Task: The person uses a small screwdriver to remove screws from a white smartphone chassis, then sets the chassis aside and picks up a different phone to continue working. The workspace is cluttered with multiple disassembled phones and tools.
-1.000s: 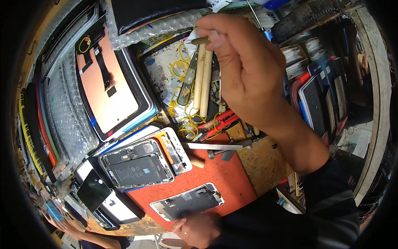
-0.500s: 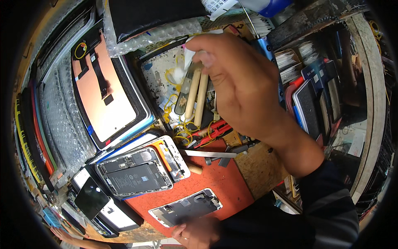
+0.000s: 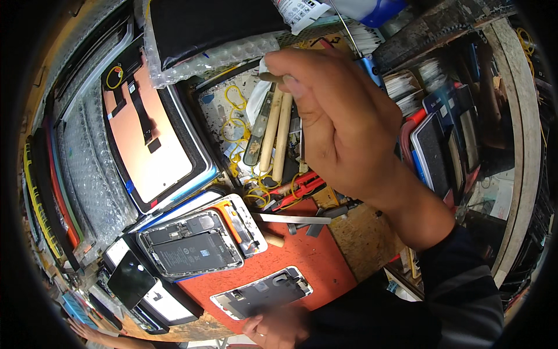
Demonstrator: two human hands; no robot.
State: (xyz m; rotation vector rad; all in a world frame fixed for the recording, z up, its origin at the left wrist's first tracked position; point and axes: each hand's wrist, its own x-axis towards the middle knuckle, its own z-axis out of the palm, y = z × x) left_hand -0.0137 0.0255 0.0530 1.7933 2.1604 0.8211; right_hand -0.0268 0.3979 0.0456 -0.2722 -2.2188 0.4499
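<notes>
My right hand (image 3: 349,119) is raised over a cluttered tray (image 3: 212,113), thumb and forefinger pinched on a small white piece (image 3: 266,65) of unclear kind. Just below the pinch shows a white strip (image 3: 256,103); whether it joins that piece cannot be seen. Two wooden sticks (image 3: 276,139) lie under the fingers. At the bottom, my left hand (image 3: 282,328), partly blurred, curls its fingers at the near edge of a white-framed phone screen (image 3: 261,294), back side up on the red mat (image 3: 317,250). What those fingers grip is hidden. An opened phone (image 3: 189,244) with its battery exposed lies at the left.
Yellow rubber bands (image 3: 235,131) and red-handled pliers (image 3: 296,189) lie in and by the tray. A metal strip (image 3: 290,219) crosses the mat's far edge. Tablet panels (image 3: 154,134) are stacked at left, with bubble wrap (image 3: 96,157). Another person's hand (image 3: 87,331) shows at bottom left.
The right hand shifts very slightly right, still pinched. The white strip below it, blurred before, now looks longer and sharper. The left hand stays at the screen's edge.
</notes>
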